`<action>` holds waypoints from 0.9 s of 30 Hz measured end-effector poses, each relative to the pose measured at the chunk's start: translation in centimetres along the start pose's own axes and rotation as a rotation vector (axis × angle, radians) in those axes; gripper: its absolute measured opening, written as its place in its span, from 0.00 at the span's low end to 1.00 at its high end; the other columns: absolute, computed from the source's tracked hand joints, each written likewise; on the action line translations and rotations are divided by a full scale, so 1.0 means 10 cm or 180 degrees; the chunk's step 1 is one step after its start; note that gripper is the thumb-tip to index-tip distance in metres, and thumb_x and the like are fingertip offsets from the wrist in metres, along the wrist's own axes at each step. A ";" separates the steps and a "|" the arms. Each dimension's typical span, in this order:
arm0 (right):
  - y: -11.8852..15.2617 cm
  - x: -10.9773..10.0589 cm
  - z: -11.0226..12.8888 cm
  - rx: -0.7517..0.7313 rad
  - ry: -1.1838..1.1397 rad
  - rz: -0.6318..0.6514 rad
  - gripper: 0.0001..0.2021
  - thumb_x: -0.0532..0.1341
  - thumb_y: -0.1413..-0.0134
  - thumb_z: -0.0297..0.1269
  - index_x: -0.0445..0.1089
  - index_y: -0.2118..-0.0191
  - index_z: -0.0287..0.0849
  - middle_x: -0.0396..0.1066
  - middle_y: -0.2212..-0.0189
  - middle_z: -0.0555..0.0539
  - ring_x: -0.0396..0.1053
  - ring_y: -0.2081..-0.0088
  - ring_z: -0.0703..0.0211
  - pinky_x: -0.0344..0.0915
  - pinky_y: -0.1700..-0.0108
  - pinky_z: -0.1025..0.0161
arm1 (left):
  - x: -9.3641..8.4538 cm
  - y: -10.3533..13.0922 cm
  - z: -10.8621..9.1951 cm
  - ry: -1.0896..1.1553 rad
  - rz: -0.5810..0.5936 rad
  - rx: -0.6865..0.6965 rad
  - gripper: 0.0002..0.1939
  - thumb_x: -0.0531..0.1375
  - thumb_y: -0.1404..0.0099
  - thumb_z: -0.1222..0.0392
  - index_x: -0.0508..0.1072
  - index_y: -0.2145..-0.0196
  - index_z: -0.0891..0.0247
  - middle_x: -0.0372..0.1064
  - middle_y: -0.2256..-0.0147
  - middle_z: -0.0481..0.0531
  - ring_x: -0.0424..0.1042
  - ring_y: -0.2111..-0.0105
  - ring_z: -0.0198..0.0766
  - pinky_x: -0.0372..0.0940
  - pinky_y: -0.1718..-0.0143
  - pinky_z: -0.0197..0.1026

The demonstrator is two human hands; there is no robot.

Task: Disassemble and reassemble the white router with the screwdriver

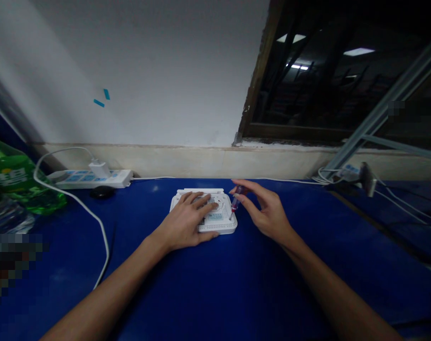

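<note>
A white plastic device with rounded corners and rows of small holes lies flat on the blue table. Across its left part rests my left hand, fingers spread over the top and thumb along the near edge. My right hand pinches the handle of a small screwdriver with a clear purplish handle and a red collar. The screwdriver stands nearly upright, its tip at the right side of the device. Whether the tip sits in a screw is too small to tell.
At the back left are a white power strip with a plugged-in charger, a black mouse and a green bottle. A white cable crosses the left side. A metal frame and phone-like object stand at right.
</note>
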State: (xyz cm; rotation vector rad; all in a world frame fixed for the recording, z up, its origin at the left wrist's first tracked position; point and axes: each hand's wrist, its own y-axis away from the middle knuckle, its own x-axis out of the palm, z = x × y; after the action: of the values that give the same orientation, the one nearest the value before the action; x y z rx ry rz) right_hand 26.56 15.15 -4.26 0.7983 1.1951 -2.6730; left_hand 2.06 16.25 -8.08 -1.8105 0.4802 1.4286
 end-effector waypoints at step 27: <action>0.01 0.10 0.11 -0.0328 0.0169 -0.0265 0.17 0.61 0.37 0.31 0.72 0.45 0.52 0.77 0.57 0.48 0.71 0.55 0.53 0.67 0.51 0.51 | -0.02 -0.02 -0.01 0.0091 0.0082 -0.0038 0.38 0.60 0.36 0.36 0.62 0.36 0.59 0.58 0.36 0.61 0.55 0.36 0.57 0.49 0.35 0.60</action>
State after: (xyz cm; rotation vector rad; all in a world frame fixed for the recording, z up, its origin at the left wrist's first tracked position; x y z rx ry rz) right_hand 25.31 14.42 -4.23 0.8260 1.3957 -2.6442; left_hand 2.20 16.21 -7.80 -1.8425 0.5122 1.4272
